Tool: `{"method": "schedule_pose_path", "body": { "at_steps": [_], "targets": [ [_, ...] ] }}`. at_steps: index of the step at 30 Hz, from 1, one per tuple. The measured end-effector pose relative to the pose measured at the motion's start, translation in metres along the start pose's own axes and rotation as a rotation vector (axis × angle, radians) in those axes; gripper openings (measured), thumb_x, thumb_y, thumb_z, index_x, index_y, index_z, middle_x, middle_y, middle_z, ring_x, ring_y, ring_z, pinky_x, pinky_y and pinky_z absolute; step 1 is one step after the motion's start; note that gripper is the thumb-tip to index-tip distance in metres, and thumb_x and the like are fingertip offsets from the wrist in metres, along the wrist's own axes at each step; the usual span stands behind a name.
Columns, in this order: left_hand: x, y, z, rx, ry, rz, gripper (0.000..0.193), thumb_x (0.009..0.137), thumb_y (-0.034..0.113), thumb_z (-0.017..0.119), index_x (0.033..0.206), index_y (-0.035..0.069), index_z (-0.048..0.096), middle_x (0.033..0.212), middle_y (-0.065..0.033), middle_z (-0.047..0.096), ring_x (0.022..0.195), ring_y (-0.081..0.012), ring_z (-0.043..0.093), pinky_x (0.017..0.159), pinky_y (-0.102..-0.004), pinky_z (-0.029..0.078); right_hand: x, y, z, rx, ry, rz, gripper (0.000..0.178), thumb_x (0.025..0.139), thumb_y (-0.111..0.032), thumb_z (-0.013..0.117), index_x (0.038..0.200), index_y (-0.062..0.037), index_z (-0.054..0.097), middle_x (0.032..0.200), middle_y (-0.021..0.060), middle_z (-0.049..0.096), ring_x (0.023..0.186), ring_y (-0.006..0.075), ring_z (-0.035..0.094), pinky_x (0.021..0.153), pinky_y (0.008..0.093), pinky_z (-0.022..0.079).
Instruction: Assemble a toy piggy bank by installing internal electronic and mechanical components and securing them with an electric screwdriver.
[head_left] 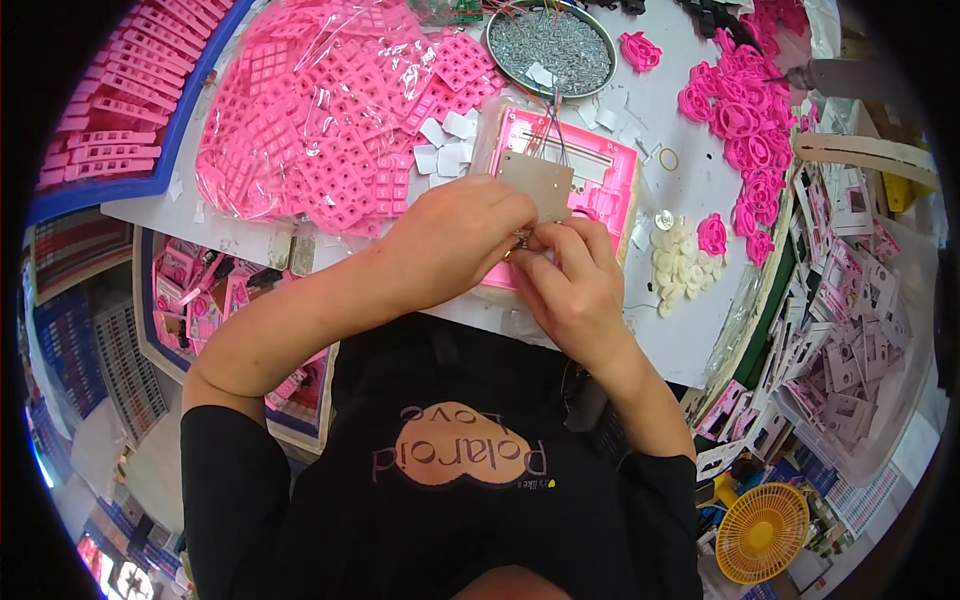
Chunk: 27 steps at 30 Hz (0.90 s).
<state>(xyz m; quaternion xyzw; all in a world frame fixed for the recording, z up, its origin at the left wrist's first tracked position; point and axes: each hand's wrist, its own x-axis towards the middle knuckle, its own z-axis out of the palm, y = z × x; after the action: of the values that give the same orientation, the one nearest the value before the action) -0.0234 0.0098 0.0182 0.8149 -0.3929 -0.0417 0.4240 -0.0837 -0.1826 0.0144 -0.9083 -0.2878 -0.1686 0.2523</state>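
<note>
In front of me on the table lies a pink plastic casing (pixel 622 172). Over it is a tan circuit board (pixel 538 183) with thin coloured wires (pixel 553 125) running from its far edge. My left hand (pixel 455 238) reaches in from the left, fingers closed at the board's near edge. My right hand (pixel 578 285) meets it there, thumb and fingertips pinched together. Between the fingertips shows a small dark and brassy bit, too small and too covered to name. Both hands hide the near part of the casing.
Left lies a clear bag of pink keypads (pixel 325 110), with white squares (pixel 452 158) beside it. A round tray of screws (pixel 552 50) stands at the back. White round pieces (pixel 685 265) and pink ring-shaped parts (pixel 745 105) lie right. A blue bin (pixel 195 105) borders the far left.
</note>
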Motion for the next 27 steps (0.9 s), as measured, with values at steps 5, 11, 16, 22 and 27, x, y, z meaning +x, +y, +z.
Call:
{"method": "schedule_pose_path", "body": {
  "at_steps": [5, 11, 16, 22, 27],
  "targets": [
    [-0.004, -0.005, 0.002, 0.018, 0.024, 0.018, 0.018, 0.083, 0.005, 0.068, 0.096, 0.005, 0.056, 0.087, -0.0136, 0.057, 0.083, -0.035, 0.057, 0.071, -0.0444, 0.046, 0.002, -0.002, 0.002, 0.027, -0.048, 0.033, 0.023, 0.067, -0.005, 0.08, 0.089, -0.0055, 0.072, 0.098, 0.0062, 0.063, 0.094, 0.0282, 0.057, 0.075, 0.0373, 0.05],
    [-0.005, -0.005, 0.004, 0.026, 0.035, 0.001, 0.018, 0.082, 0.004, 0.068, 0.094, 0.004, 0.054, 0.087, -0.0143, 0.057, 0.083, -0.035, 0.057, 0.071, -0.0435, 0.046, 0.005, -0.004, -0.002, 0.013, -0.132, 0.025, 0.025, 0.07, -0.005, 0.074, 0.095, -0.0052, 0.072, 0.099, 0.0054, 0.063, 0.092, 0.027, 0.056, 0.073, 0.0368, 0.049],
    [0.005, 0.005, -0.005, -0.321, 0.069, -0.511, 0.025, 0.084, 0.005, 0.07, 0.105, 0.002, 0.056, 0.087, -0.011, 0.056, 0.079, -0.0262, 0.059, 0.068, -0.0366, 0.047, 0.002, -0.011, -0.025, -0.018, -0.404, 0.076, 0.042, 0.075, -0.008, 0.063, 0.117, -0.0079, 0.07, 0.091, 0.003, 0.056, 0.088, 0.0234, 0.053, 0.069, 0.037, 0.043],
    [-0.023, 0.019, -0.008, -0.055, 0.338, -0.312, 0.025, 0.087, 0.01, 0.071, 0.106, 0.002, 0.058, 0.088, -0.0107, 0.057, 0.081, -0.0255, 0.059, 0.068, -0.0358, 0.046, 0.004, -0.026, -0.02, -0.198, -0.439, 0.14, 0.064, 0.073, -0.003, 0.063, 0.136, -0.014, 0.06, 0.09, 0.0027, 0.054, 0.088, 0.0227, 0.052, 0.071, 0.035, 0.042],
    [-0.063, 0.013, -0.007, 0.108, 0.009, -0.262, 0.015, 0.086, 0.008, 0.071, 0.095, 0.002, 0.06, 0.086, -0.0091, 0.057, 0.077, -0.0224, 0.055, 0.066, -0.0327, 0.044, 0.003, -0.019, -0.025, -0.116, -0.485, 0.059, 0.063, 0.072, -0.004, 0.064, 0.135, -0.0101, 0.059, 0.09, 0.0042, 0.055, 0.09, 0.024, 0.054, 0.07, 0.0368, 0.043]
  ]
}}
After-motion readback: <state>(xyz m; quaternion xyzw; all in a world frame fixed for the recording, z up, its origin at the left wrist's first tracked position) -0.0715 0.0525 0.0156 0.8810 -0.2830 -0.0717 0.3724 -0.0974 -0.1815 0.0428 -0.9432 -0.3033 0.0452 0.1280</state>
